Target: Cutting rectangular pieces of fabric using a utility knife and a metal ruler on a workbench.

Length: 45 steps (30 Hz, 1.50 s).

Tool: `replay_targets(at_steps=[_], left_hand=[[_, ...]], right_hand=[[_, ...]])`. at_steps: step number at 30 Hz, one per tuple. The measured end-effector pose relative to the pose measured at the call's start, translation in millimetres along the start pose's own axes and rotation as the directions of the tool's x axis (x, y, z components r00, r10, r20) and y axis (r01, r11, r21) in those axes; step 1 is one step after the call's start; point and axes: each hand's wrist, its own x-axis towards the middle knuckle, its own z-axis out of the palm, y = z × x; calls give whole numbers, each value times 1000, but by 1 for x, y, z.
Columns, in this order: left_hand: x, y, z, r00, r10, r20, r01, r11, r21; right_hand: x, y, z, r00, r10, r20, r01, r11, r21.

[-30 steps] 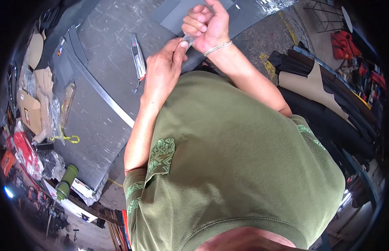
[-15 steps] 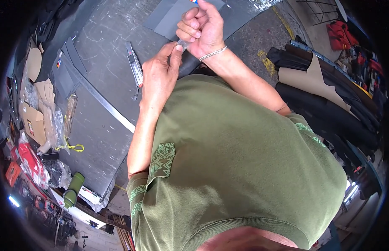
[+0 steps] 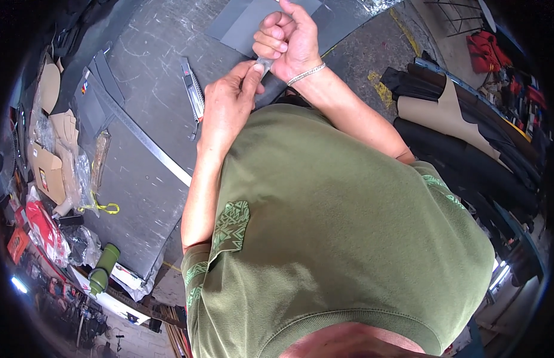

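Observation:
My left hand [image 3: 228,104] is closed, thumb pressed against fingers, on a small translucent strip [image 3: 265,63] that looks like clear film. Just beyond it is my right hand [image 3: 293,45], a chain bracelet at its wrist. Its fingers curl inward beside the strip and its thumb reaches to the top edge of the picture; what they hold, if anything, is hidden. Under and beyond the hands lies a flat dark grey sheet [image 3: 232,27] on the worktable [image 3: 149,65]. A utility knife [image 3: 192,89] rests on the table left of my left hand.
A long metal ruler [image 3: 149,143] crosses the table over dark grey pieces [image 3: 98,107]. Cardboard [image 3: 47,173], plastic wrap, a yellow cord [image 3: 110,209] and a green bottle [image 3: 104,268] crowd the left side. Rolls of dark material [image 3: 462,149] lie at right, past the floor [image 3: 360,71].
Both hands stay close together, with small shifts. The strip shows more between them. A colourful label at my right thumb, at the top edge, is out of sight now.

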Motion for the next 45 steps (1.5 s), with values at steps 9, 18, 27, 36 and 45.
replay_targets(at_steps=[9, 18, 27, 36, 45], left_hand=[[11, -26, 2, 992, -1, 123, 22, 985, -174], [25, -45, -7, 976, -84, 200, 106, 989, -102], [33, 11, -18, 903, 425, -62, -401, 886, 234], [-59, 199, 47, 39, 998, 41, -770, 57, -635], [-123, 235, 98, -79, 943, -322, -705, -282, -651]], right_hand=[[-7, 23, 1, 984, 119, -134, -142, 974, -176], [-13, -22, -35, 925, 232, 301, 252, 217, -943], [74, -122, -72, 947, -321, 11, 192, 538, -821], [170, -190, -87, 907, -368, -206, -51, 391, -919], [124, -149, -76, 947, -215, 237, 118, -453, -883]])
